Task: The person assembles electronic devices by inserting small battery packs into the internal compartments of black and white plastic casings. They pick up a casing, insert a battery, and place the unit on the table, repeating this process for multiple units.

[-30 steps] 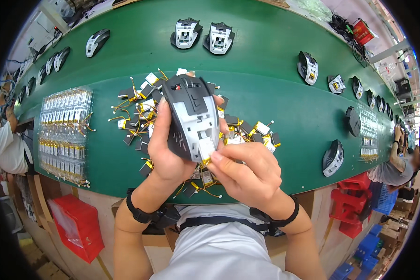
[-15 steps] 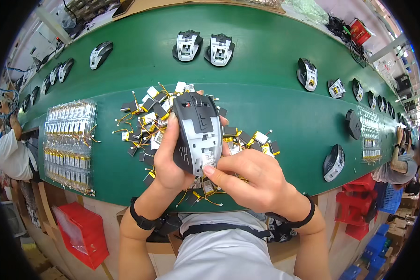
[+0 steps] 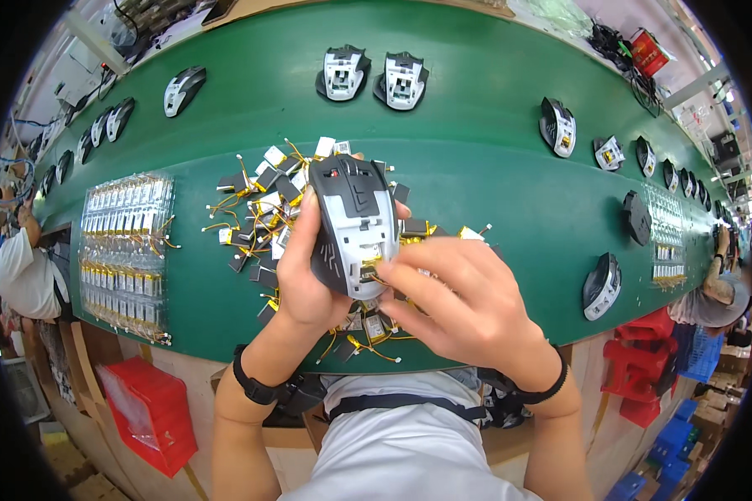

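**Green belt, mouse shell in hand**

Green conveyor belt (image 3: 493, 167) curves across your bench, dotted with mouse shells. Your left hand (image 3: 305, 267) wraps its fingers around an upturned grey and white mouse (image 3: 355, 221), held above the heap of small wired batteries (image 3: 263, 209). Since a second ago your right hand (image 3: 464, 309) has slid further over the shell's near end, fingertips pinched at its open bay, so the fitting looks under way. What those fingertips hold is hidden; a small yellow-wired part barely shows.
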Tool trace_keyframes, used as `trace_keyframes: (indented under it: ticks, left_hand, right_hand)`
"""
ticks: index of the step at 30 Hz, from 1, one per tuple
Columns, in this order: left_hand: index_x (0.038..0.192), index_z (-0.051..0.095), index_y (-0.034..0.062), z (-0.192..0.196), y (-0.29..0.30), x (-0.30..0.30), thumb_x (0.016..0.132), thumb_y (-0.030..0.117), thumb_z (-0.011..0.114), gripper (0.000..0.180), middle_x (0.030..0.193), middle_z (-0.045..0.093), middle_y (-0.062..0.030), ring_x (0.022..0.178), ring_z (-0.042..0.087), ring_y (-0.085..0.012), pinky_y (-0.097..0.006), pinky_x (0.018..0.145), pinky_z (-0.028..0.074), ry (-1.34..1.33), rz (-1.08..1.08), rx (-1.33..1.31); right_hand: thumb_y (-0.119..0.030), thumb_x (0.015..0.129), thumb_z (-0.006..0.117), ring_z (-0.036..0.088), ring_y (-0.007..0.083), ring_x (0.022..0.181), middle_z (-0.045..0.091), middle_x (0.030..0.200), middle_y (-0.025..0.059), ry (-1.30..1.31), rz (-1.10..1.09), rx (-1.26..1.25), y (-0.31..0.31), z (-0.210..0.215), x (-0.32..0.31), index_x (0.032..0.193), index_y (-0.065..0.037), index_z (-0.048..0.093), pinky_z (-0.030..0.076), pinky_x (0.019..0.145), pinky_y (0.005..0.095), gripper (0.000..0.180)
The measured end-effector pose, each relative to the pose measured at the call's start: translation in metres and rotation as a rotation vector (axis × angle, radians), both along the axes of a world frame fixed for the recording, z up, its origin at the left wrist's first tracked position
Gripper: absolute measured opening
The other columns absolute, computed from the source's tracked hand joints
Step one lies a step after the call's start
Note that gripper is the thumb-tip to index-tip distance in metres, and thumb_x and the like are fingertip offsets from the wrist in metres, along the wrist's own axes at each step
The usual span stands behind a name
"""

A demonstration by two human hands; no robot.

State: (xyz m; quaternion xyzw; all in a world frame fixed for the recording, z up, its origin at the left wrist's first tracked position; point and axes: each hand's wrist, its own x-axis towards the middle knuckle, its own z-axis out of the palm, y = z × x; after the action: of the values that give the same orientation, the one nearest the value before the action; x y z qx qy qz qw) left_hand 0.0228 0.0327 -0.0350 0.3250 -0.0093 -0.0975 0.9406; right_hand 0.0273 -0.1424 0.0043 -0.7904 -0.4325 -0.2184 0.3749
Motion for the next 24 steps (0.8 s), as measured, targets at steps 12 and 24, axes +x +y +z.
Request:
trace_keyframes:
  ticks: [12, 24]
  left_hand:
    - [0.141, 0.039, 0.0066, -0.002, -0.008, -0.004, 0.104, 0.052, 0.019, 0.062, 0.124, 0.058, -0.0219, 0.101, 0.065, -0.0281, -0.040, 0.086, 0.055, -0.180, 0.094, -0.030]
    - [0.137, 0.045, 0.0061, 0.003, 0.000, -0.006, 0.103, 0.055, 0.018, 0.065, 0.122, 0.060, -0.0183, 0.086, 0.067, -0.0323, -0.043, 0.076, 0.057, -0.061, 0.229, -0.098]
  right_hand:
    - [-0.004, 0.070, 0.076, 0.063, 0.0224, 0.070, 0.065, 0.090, 0.0130, -0.156, -0.051, 0.076, 0.005, -0.008, -0.002, 0.091, 0.003, 0.067, 0.050, 0.059, 0.0328, 0.024]
    - [-0.010, 0.070, 0.071, 0.061, 0.0220, 0.092, 0.063, 0.105, 0.0041, -0.185, -0.216, 0.051, 0.034, -0.030, -0.017, 0.105, -0.005, 0.073, 0.049, 0.071, 0.0342, 0.036]
